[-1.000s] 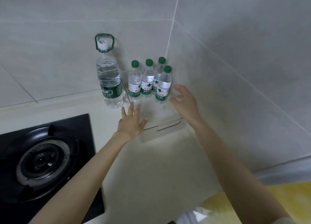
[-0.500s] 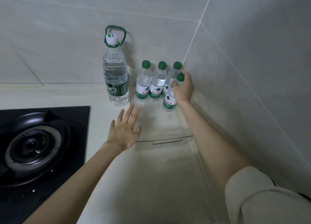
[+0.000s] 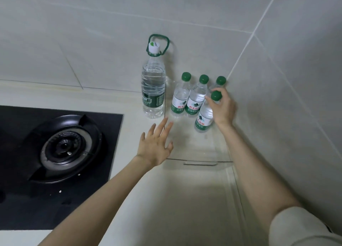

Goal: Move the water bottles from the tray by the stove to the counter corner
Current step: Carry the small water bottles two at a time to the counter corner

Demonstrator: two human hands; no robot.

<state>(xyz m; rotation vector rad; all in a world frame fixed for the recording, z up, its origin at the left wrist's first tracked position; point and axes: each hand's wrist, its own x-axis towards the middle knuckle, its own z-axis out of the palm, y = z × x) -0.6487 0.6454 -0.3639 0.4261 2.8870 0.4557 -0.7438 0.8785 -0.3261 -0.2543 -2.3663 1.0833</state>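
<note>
Little of the task is judged to be done. Four small green-capped bottles are seen standing inside the clear tray (image 3: 200, 161), which is set against the two tiled walls beside the stove (image 3: 63, 147). A back row of three (image 3: 196, 99) is formed, and the front bottle (image 3: 203, 117) stands just ahead of it. The large bottle (image 3: 153, 92) is found on the counter (image 3: 185, 199) just outside the tray's left wall; whether it was ever in the tray cannot be told. The front bottle is gripped by the right hand (image 3: 223, 109), the fingers being curled round its neck just under the cap, and it is not seen to be lifted clear of the tray floor. The left hand (image 3: 155, 146) is held flat with fingers spread and nothing in it, over the tray's near left edge, well apart from the right. All four small bottles are therefore taken as left to be moved. Compared with a second earlier, the right hand, then spread and short of the bottle, has been closed on it – while the left hand has been kept spread in much the same place near the tray's left side. The view itself has been shifted, so a small slide of the bottle cannot be judged.
</note>
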